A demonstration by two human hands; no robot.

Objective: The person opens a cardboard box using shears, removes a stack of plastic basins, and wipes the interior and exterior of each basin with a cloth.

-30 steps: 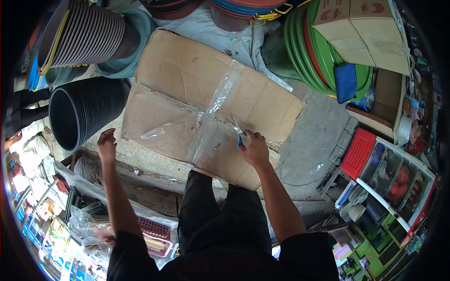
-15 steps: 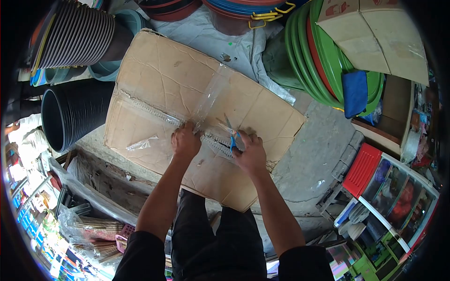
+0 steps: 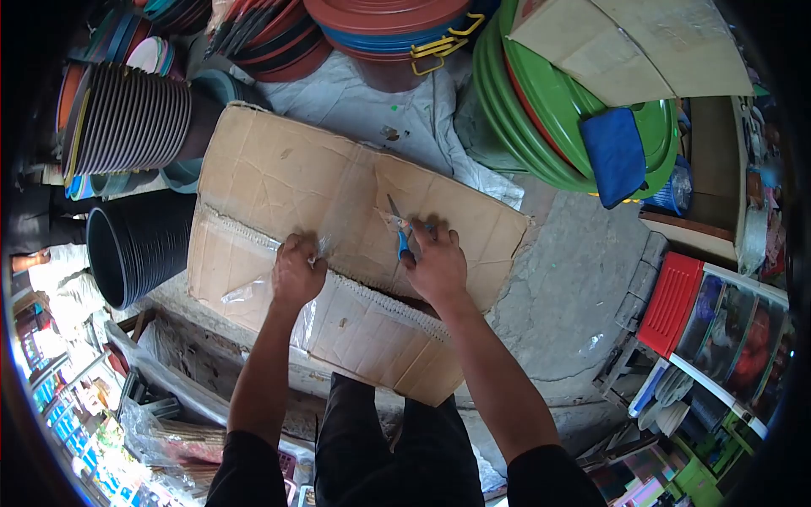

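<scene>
A large creased cardboard box (image 3: 279, 156) lies in front of my legs, with a ragged seam across it. My left hand (image 3: 297, 269) is closed on clear tape (image 3: 325, 245) at the seam, near the middle of the box. Blue-handled scissors (image 3: 400, 240) are in my right hand (image 3: 437, 264), their blades pointing up and away over the cardboard. Between the two hands the near flap (image 3: 372, 325) stands a little apart from the rest, with a dark gap along its right part. Another scrap of clear tape (image 3: 245, 289) sticks to the left side.
Stacked black buckets (image 3: 144, 245) and ribbed grey tubs (image 3: 131, 118) stand at the left. Green lids (image 3: 541, 110) with a blue cloth (image 3: 613, 156) are at the upper right. A red-topped drawer unit (image 3: 672, 304) stands right. Part of a person shows at the far left edge.
My left hand has moved left and pulled on the tape. The near flap has parted from the seam and a gap has opened. The view has shifted slightly.
</scene>
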